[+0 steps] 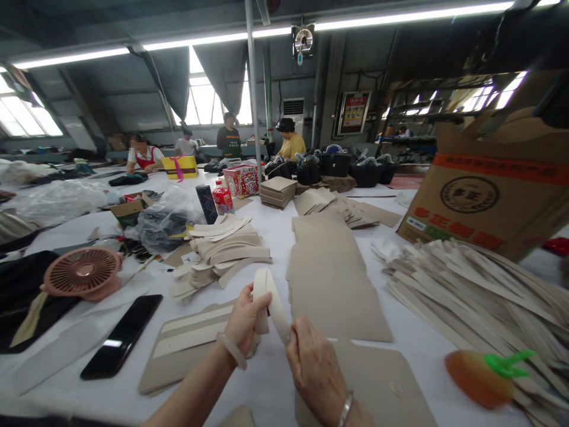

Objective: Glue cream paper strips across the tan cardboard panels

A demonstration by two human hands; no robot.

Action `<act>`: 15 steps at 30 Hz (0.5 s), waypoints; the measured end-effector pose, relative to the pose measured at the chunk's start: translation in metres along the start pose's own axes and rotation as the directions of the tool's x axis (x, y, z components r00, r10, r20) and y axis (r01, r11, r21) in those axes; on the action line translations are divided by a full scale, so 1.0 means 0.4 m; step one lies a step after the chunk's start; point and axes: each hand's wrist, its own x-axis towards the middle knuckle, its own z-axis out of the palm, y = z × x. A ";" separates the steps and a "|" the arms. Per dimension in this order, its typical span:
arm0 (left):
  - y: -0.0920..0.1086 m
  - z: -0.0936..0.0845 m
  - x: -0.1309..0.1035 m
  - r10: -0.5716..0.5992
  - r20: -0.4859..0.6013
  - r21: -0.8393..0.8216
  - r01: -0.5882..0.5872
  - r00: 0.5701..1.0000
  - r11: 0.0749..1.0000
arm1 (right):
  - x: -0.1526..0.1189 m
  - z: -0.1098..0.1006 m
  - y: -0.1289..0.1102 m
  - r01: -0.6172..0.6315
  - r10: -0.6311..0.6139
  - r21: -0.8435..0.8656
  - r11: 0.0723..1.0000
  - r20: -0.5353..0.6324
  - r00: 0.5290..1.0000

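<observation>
A pale strip, curved into a bend, is held between my two hands above the table. My left hand pinches its upper part between thumb and fingers. Lower down, my right hand has its fingers closed on the strip's other end. Under my left forearm lies a grey-beige board with pale strips across it. Beneath and beyond my right hand, large grey-beige boards overlap in a row leading away from me. Past my left hand is a loose pile of short curved strips.
Left are a black phone and a pink fan. At right lie long strips, a carrot-shaped object and a cardboard box. A red bottle stands beside a dark cylinder. Several people are farther back.
</observation>
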 end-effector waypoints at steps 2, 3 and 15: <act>0.009 -0.013 0.045 0.022 -0.029 0.067 -0.020 0.999 0.998 | -0.019 -0.026 0.021 -0.040 0.039 0.024 0.999 0.050 0.998; 0.017 -0.022 0.069 0.039 -0.047 0.107 -0.034 0.998 0.994 | -0.030 -0.043 0.031 -0.059 0.055 0.055 0.997 0.073 0.996; 0.175 0.051 -0.111 -0.148 0.617 0.622 -0.364 0.773 0.693 | -0.138 -0.309 0.073 -0.044 -0.038 0.256 0.966 0.306 0.951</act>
